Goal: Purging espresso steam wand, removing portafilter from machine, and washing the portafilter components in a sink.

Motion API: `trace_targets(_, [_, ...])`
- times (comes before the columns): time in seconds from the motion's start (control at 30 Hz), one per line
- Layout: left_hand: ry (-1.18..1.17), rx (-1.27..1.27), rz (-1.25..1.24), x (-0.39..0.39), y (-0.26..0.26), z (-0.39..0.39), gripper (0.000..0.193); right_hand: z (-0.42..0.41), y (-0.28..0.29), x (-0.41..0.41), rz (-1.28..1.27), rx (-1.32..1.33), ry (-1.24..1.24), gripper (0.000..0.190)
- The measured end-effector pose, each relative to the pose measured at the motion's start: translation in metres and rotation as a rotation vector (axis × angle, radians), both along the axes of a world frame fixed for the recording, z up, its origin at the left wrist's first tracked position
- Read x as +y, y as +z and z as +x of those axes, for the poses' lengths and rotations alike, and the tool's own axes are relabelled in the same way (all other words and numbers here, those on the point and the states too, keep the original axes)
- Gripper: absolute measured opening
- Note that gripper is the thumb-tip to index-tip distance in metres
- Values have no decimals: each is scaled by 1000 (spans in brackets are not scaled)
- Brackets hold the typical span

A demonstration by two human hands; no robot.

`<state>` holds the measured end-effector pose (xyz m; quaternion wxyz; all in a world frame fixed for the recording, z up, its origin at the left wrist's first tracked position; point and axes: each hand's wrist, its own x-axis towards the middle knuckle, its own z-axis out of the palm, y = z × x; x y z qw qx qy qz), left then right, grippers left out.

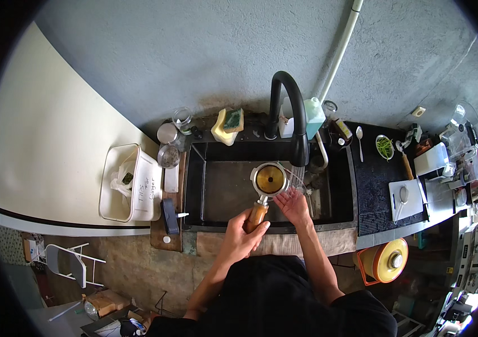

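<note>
My left hand (245, 236) grips the wooden handle of an espresso portafilter (270, 180), whose round metal head points away from me over the black sink (194, 185). The inside of the head looks brownish gold with a dark spot at its centre. Just right of the portafilter, my right hand (294, 206) is spread, palm up, beneath water running from the black gooseneck faucet (300, 147). Nothing solid shows in that palm. Below the stream, partly hidden, several utensils lie at the right side of the basin.
Behind the sink stand sponges (233, 121), a soap bottle (314, 118) and glass jars (182, 118). A white bin (148, 189) is at the left. On the right counter are a spoon (360, 141), a bowl of green pieces (384, 147) and a strainer on a white board (416, 202).
</note>
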<state>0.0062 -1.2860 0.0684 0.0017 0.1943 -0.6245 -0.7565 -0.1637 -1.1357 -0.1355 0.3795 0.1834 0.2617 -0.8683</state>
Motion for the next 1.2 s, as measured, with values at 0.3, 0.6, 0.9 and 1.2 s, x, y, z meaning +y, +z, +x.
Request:
trace_targets(0.3, [-137,-244,382,12,-98,-47,21,-20,21,-30,-192,210,168,53])
trace_targets(0.6, [-215,-308,333,1,-103,-60,22,-49,22,-20,-231,168,366,68])
trace_targets(0.9, [-221,-378,227,-5,-126,-70,16,-46,38,-34,657,1122,134,54])
trace_targets(1.2, [-243,-301,224,17,-107,-73,10,-38,63,-36,1164,1013,170,57])
